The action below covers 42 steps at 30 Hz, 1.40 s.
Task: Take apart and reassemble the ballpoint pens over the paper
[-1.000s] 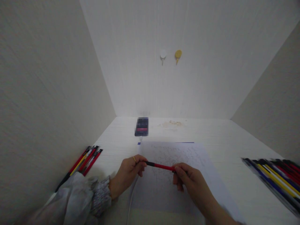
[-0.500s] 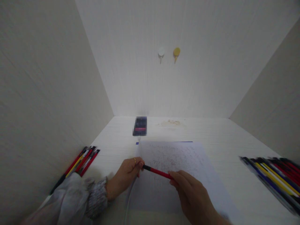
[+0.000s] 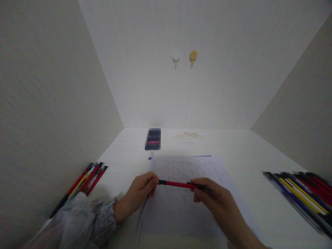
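Observation:
Between my two hands a slim red pen (image 3: 176, 184) with black ends lies nearly level above the paper. My left hand (image 3: 142, 189), with a ring on one finger, pinches its black left end. The thumb and fingers of my right hand (image 3: 217, 199) close on its right end, where a black piece shows at the fingertips. Beneath is a white sheet of paper (image 3: 176, 218) covered in faint handwriting.
Several red, yellow and black pens (image 3: 89, 181) lie by the left wall, and a larger row of pens (image 3: 301, 193) is at the right. A phone (image 3: 153, 139) with a white cable (image 3: 140, 221) sits at the back. Two hooks, one white (image 3: 176, 55), one yellow (image 3: 193, 56), hang on the wall.
The pen has turned from slanting down to the right to almost level. My right hand has risen and shifted its grip, with a black piece now showing at its fingertips.

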{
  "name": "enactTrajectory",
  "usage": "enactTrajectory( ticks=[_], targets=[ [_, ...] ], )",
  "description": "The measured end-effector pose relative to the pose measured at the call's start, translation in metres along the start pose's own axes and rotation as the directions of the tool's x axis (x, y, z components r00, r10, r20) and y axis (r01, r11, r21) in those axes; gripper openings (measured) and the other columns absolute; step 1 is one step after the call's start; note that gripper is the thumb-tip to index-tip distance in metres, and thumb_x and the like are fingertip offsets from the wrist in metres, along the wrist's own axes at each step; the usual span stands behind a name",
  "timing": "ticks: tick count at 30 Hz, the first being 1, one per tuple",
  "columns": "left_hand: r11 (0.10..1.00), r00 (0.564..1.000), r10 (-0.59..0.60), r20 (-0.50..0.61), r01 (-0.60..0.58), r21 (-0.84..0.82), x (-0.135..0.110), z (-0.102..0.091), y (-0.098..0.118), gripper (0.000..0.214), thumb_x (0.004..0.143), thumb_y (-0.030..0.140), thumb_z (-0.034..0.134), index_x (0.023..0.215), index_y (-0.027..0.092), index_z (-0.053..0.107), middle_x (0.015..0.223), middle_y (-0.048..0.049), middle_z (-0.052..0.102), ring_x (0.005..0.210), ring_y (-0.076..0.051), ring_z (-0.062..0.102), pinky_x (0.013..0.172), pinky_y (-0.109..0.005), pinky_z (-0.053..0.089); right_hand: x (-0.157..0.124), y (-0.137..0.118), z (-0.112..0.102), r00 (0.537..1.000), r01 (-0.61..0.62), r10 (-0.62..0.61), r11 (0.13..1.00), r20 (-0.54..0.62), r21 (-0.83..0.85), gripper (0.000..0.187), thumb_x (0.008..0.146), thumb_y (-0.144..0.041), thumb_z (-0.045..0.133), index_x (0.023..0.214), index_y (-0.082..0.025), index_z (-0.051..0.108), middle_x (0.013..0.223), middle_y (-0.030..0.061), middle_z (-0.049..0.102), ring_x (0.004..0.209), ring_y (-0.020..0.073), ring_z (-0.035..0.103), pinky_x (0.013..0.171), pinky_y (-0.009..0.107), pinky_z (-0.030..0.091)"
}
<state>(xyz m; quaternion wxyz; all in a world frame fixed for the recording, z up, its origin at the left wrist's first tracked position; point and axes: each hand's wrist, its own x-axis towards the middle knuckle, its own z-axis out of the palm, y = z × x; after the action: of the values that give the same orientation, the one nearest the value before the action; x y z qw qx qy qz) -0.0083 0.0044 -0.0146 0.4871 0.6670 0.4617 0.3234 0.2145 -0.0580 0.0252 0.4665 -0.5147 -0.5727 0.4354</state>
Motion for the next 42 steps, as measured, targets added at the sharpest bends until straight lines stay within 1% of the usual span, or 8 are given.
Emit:
enactTrajectory(
  ticks=[6, 12, 18, 24, 29, 34, 38, 42],
  targets=[
    [1.000, 1.000, 0.001, 0.024, 0.000, -0.012, -0.002, 0.002, 0.000, 0.021, 0.076, 0.035, 0.042, 0.072, 0.015, 0.049, 0.049, 0.0054, 0.047, 0.040, -0.007, 0.042, 0.040, -0.017, 0.033, 0.003, 0.003, 0.005, 0.976, -0.197, 0.182, 0.972, 0.116, 0.127, 0.035, 0.078, -0.044, 0.036, 0.078, -0.015, 0.055, 0.052, 0.0016, 0.056, 0.038, 0.0110, 0.050, 0.039, 0.024, 0.040],
    [0.999, 0.999, -0.046, -0.004, 0.046, -0.011, -0.001, 0.002, 0.003, 0.023, 0.077, 0.035, 0.041, 0.067, 0.015, 0.047, 0.046, 0.0054, 0.046, 0.038, -0.007, 0.042, 0.038, -0.016, 0.033, 0.003, 0.006, 0.000, 0.993, 0.105, -0.103, 0.994, -0.063, 0.038, 0.010, 0.067, -0.030, 0.057, 0.067, -0.020, 0.058, 0.088, 0.0042, 0.058, 0.083, 0.0161, 0.055, 0.072, 0.027, 0.043],
    [1.000, 1.000, -0.024, 0.013, 0.023, 0.004, -0.002, 0.004, 0.005, 0.019, 0.075, 0.032, 0.044, 0.069, 0.015, 0.050, 0.048, 0.0049, 0.048, 0.040, -0.006, 0.043, 0.040, -0.017, 0.034, 0.004, 0.014, 0.003, 0.980, -0.193, 0.190, 0.980, 0.059, 0.042, 0.031, 0.077, -0.042, 0.039, 0.086, -0.017, 0.055, 0.058, 0.0016, 0.057, 0.045, 0.0116, 0.052, 0.043, 0.024, 0.042],
    [0.999, 0.999, -0.045, 0.000, 0.045, -0.012, -0.002, 0.004, 0.005, 0.018, 0.074, 0.032, 0.044, 0.070, 0.015, 0.050, 0.049, 0.0047, 0.049, 0.041, -0.007, 0.045, 0.040, -0.017, 0.036, 0.008, 0.017, -0.002, 0.993, 0.027, -0.026, 1.000, -0.114, 0.007, 0.021, 0.063, -0.031, 0.060, 0.081, -0.021, 0.055, 0.088, 0.0047, 0.058, 0.083, 0.0170, 0.055, 0.069, 0.028, 0.043],
    [1.000, 1.000, -0.027, 0.009, 0.027, -0.014, -0.002, 0.004, 0.005, 0.015, 0.073, 0.029, 0.047, 0.072, 0.014, 0.051, 0.052, 0.0042, 0.050, 0.043, -0.007, 0.046, 0.043, -0.017, 0.037, 0.008, 0.019, 0.002, 0.969, -0.237, 0.235, 0.971, 0.070, 0.021, 0.031, 0.077, -0.042, 0.039, 0.079, -0.015, 0.054, 0.050, -0.0005, 0.052, 0.040, 0.0108, 0.048, 0.040, 0.023, 0.039],
    [0.997, 1.000, -0.031, -0.005, 0.030, -0.073, -0.002, 0.005, 0.004, 0.015, 0.072, 0.030, 0.048, 0.072, 0.015, 0.050, 0.053, 0.0042, 0.052, 0.043, -0.007, 0.047, 0.043, -0.018, 0.038, 0.007, 0.011, -0.002, 0.996, 0.044, -0.044, 0.999, -0.076, -0.006, 0.011, 0.065, -0.028, 0.058, 0.066, -0.018, 0.054, 0.079, 0.0031, 0.057, 0.074, 0.0143, 0.054, 0.066, 0.026, 0.043],
    [0.998, 1.000, -0.029, 0.012, 0.029, -0.062, -0.004, 0.005, 0.006, 0.013, 0.072, 0.027, 0.049, 0.073, 0.014, 0.051, 0.053, 0.0039, 0.052, 0.044, -0.007, 0.048, 0.044, -0.018, 0.038, 0.007, 0.012, 0.002, 0.985, -0.167, 0.170, 0.979, -0.010, 0.119, 0.032, 0.074, -0.043, 0.044, 0.091, -0.017, 0.051, 0.069, 0.0028, 0.058, 0.053, 0.0127, 0.055, 0.046, 0.025, 0.044],
    [0.996, 1.000, 0.007, 0.013, -0.005, -0.089, -0.004, 0.006, 0.009, 0.011, 0.071, 0.024, 0.051, 0.074, 0.014, 0.051, 0.054, 0.0038, 0.053, 0.046, -0.007, 0.049, 0.046, -0.018, 0.039, 0.004, 0.015, 0.005, 0.969, -0.240, 0.241, 0.971, 0.059, -0.008, 0.032, 0.077, -0.041, 0.038, 0.066, -0.015, 0.053, 0.043, -0.0026, 0.047, 0.034, 0.0084, 0.043, 0.035, 0.020, 0.033]
  ],
)
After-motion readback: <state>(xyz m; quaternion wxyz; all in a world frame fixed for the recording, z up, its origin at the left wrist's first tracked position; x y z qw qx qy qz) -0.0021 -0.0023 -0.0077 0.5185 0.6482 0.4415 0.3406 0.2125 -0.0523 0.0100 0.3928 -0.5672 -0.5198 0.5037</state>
